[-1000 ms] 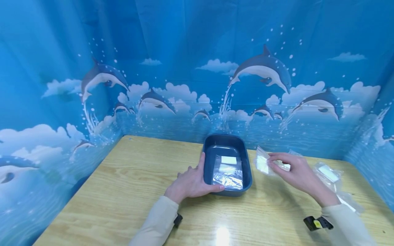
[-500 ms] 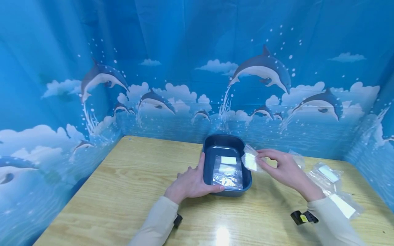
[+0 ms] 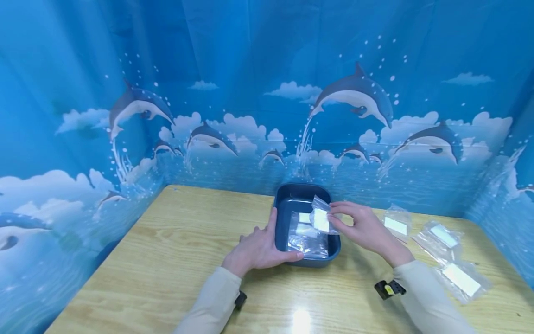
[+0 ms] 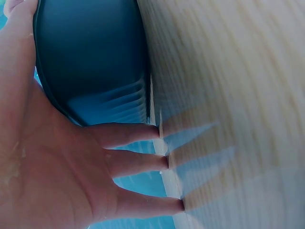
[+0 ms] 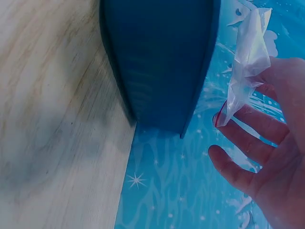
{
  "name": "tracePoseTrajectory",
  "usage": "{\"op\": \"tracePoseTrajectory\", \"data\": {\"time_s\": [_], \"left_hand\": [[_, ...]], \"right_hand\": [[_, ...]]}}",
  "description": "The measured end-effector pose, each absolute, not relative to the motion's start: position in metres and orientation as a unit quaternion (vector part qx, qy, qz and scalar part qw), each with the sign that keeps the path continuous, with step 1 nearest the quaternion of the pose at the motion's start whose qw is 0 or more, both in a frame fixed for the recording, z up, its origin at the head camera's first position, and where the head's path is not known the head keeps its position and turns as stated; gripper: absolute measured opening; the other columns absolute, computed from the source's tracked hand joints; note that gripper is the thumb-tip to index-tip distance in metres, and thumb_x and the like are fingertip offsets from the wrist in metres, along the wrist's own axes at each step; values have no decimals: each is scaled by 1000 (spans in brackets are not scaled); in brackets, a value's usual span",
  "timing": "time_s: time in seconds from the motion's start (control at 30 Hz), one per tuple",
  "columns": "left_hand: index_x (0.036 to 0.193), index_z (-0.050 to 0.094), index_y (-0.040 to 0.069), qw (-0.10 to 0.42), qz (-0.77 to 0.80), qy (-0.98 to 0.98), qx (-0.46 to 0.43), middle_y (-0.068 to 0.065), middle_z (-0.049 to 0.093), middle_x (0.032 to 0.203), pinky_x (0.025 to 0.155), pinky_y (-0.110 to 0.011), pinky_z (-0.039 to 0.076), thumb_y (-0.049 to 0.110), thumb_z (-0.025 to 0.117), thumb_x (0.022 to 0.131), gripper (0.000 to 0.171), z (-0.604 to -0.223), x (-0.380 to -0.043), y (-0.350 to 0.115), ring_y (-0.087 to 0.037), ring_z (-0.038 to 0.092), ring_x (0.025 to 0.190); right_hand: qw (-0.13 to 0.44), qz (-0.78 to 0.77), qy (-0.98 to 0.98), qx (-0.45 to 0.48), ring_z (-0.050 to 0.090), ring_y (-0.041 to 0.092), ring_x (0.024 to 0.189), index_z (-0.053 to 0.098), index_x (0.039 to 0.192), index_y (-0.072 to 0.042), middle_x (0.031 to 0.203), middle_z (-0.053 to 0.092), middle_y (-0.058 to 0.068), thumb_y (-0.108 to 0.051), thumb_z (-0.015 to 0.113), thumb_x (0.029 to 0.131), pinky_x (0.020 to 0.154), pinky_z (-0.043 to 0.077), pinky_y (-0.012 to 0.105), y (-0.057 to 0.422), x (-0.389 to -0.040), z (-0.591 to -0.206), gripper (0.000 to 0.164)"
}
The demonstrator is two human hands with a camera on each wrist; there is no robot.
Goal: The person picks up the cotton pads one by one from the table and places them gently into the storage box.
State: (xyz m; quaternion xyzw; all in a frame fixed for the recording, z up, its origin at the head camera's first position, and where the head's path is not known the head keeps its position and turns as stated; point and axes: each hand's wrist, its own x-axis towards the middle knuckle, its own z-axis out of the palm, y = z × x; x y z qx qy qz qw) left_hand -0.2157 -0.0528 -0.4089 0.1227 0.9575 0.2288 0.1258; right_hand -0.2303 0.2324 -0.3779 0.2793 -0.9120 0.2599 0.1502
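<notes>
A dark blue tray (image 3: 313, 263) stands at the back of the wooden table. My left hand (image 3: 260, 248) rests against its near left corner, thumb on the front rim and index finger along the side; the left wrist view shows the other fingers straight, tips at the table. Between thumb and fingertips, my right hand (image 3: 367, 229) pinches a small clear zip bag (image 3: 321, 219) with a white label, above the tray's right part. In the right wrist view the bag (image 5: 249, 62) has a red line along one edge. Clear bags with white labels (image 3: 308, 242) lie inside the tray, partly overlapped.
To the right, three more clear bags with white labels lie on the table: one at the back (image 3: 396, 225), one farther right (image 3: 443, 239) and one nearer (image 3: 462, 280). A blue dolphin-print curtain (image 3: 250, 93) hangs behind the table's back edge.
My right hand has carried the pinched bag leftward, from the table right of the tray to over the tray. The left hand and the tray stay where they were.
</notes>
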Motion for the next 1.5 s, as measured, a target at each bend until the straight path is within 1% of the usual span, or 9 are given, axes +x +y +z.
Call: {"op": "tracePoseTrajectory", "data": {"time_s": [0.4, 0.7, 1.0, 1.1, 1.17, 1.23, 1.33, 1.43, 1.5], "left_hand": [[166, -10, 22, 122, 231, 957, 130, -23, 44, 159, 110, -78, 33, 92, 58, 73, 134, -409, -216, -53, -53, 42, 144], [165, -11, 21, 120, 228, 957, 131, -22, 44, 159, 109, -79, 32, 92, 57, 73, 135, -408, -218, -53, -53, 42, 144], [166, -10, 20, 123, 228, 957, 127, -22, 43, 159, 110, -79, 31, 90, 58, 74, 134, -409, -219, -53, -54, 41, 144], [166, -10, 20, 123, 228, 957, 127, -22, 44, 159, 110, -79, 31, 90, 59, 75, 133, -409, -218, -53, -54, 41, 144], [166, -10, 20, 124, 227, 958, 126, -21, 44, 159, 110, -79, 32, 90, 58, 75, 133, -409, -217, -53, -54, 42, 143], [166, -9, 20, 123, 227, 958, 126, -22, 45, 159, 109, -79, 32, 90, 58, 75, 133, -409, -217, -53, -54, 42, 143], [166, -9, 20, 123, 228, 958, 124, -21, 44, 159, 109, -79, 33, 90, 58, 74, 133, -409, -217, -52, -54, 42, 143], [166, -8, 20, 123, 233, 957, 123, -21, 44, 160, 110, -79, 33, 90, 59, 74, 133, -409, -217, -52, -54, 41, 143], [166, -8, 21, 124, 234, 957, 121, -21, 43, 160, 110, -79, 32, 90, 59, 74, 133, -409, -216, -52, -54, 41, 144]], "right_hand": [[161, 207, -914, 309, 72, 34, 108, 78, 107, -11, 122, 74, 16, -15, 73, 95, 89, 60, 51, 216, -248, -385, 14], [148, 181, -919, 318, 74, 31, 104, 78, 105, -12, 121, 74, 16, -21, 72, 96, 94, 59, 51, 206, -255, -387, 14], [167, 140, -917, 334, 74, 16, 74, 79, 100, -15, 116, 77, 13, -23, 76, 93, 80, 63, 42, 201, -255, -393, 11], [172, 133, -915, 339, 65, 6, 60, 80, 99, -16, 114, 77, 13, -23, 77, 92, 68, 59, 31, 200, -254, -394, 10], [172, 132, -915, 341, 56, -1, 54, 80, 98, -16, 114, 77, 13, -23, 77, 92, 60, 53, 23, 200, -254, -395, 10], [170, 132, -915, 341, 51, -5, 52, 80, 99, -16, 114, 77, 13, -24, 78, 92, 58, 50, 21, 200, -254, -395, 11], [161, 132, -920, 333, 60, 1, 56, 80, 104, -15, 118, 76, 15, -30, 78, 92, 66, 58, 30, 201, -254, -396, 19], [139, 141, -927, 317, 76, 19, 82, 79, 110, -14, 125, 73, 17, -37, 76, 93, 83, 62, 45, 201, -252, -397, 28], [131, 150, -929, 312, 76, 30, 99, 79, 112, -13, 128, 71, 19, -38, 74, 94, 90, 60, 51, 202, -250, -397, 31]]}}
